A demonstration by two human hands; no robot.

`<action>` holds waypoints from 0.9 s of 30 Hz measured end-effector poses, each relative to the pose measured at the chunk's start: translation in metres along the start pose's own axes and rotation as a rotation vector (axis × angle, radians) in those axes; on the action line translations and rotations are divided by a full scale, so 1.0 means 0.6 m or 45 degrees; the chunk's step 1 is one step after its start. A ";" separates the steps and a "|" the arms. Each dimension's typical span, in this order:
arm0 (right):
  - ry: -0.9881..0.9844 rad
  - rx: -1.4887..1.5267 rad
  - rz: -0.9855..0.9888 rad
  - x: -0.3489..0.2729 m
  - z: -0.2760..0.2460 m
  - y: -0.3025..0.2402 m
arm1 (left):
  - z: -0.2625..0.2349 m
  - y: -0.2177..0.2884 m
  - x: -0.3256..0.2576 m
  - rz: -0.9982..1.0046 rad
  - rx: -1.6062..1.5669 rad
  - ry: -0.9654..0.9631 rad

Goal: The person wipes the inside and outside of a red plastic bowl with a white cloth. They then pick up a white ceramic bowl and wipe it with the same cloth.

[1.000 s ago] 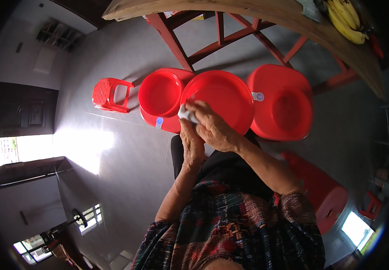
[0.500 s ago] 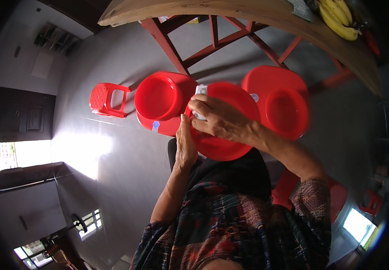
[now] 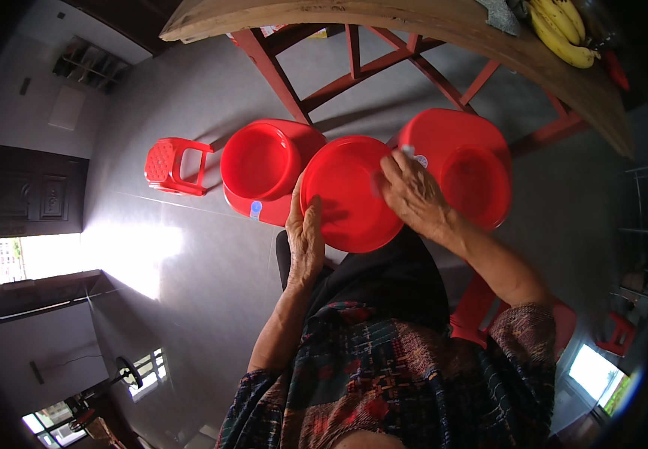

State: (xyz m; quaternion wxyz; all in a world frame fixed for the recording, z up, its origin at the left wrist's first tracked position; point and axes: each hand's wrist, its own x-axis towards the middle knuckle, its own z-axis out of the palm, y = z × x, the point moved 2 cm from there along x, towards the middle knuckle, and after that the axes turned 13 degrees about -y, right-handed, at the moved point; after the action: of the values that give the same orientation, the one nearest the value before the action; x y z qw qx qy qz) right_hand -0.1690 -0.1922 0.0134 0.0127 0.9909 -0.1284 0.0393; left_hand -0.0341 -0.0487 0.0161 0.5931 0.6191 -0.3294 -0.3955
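Observation:
My left hand [image 3: 306, 239] grips the left rim of a round red basin [image 3: 346, 198] held above my lap, thumb over the inside edge. At the basin's right rim is my right hand [image 3: 416, 191], its fingers curled and slightly blurred. A bit of white cloth [image 3: 408, 150] shows at those fingers; the rest of it is hidden. To the left, another red basin [image 3: 259, 161] rests on a red stool [image 3: 307, 136]. A third red basin [image 3: 476, 187] sits on a second red stool [image 3: 447, 127] to the right.
A wooden table [image 3: 384, 16] with red legs arches across the far side, bearing bananas [image 3: 563, 30] at its right end. A small red stool [image 3: 165, 166] lies on its side on the grey floor [image 3: 211, 254] at the left.
My right hand has moved with the cloth from the basin's left side to its right rim. The held basin has shifted slightly left, and its inside shows more.

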 end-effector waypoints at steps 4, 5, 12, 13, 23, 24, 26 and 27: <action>-0.367 0.144 -0.013 -0.048 0.001 -0.063 | 0.012 -0.006 0.002 -0.015 0.098 0.016; -0.420 0.198 -0.053 -0.048 0.005 -0.083 | 0.011 -0.006 0.000 -0.044 0.134 0.017; 0.362 1.527 0.417 0.002 -0.021 -0.059 | 0.008 -0.028 0.007 -0.136 -0.199 -0.008; 0.430 1.370 0.551 0.015 -0.031 -0.043 | 0.004 -0.028 0.002 -0.141 -0.168 -0.001; 0.295 1.557 0.194 0.076 0.001 -0.112 | 0.014 -0.040 0.003 -0.148 -0.124 0.092; 0.237 1.601 0.184 0.078 -0.002 -0.122 | 0.005 -0.045 0.007 -0.158 -0.071 0.123; 0.036 1.647 0.106 0.066 -0.002 -0.131 | -0.009 -0.041 0.005 -0.233 -0.064 0.189; 0.023 1.586 0.030 0.062 0.005 -0.133 | -0.011 -0.035 0.005 -0.291 -0.084 0.204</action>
State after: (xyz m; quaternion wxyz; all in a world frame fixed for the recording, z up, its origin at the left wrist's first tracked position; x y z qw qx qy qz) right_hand -0.1128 -0.1248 0.0124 -0.5670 0.8104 -0.0923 0.1152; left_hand -0.0281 -0.0463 -0.0050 0.5887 0.6623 -0.1949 -0.4205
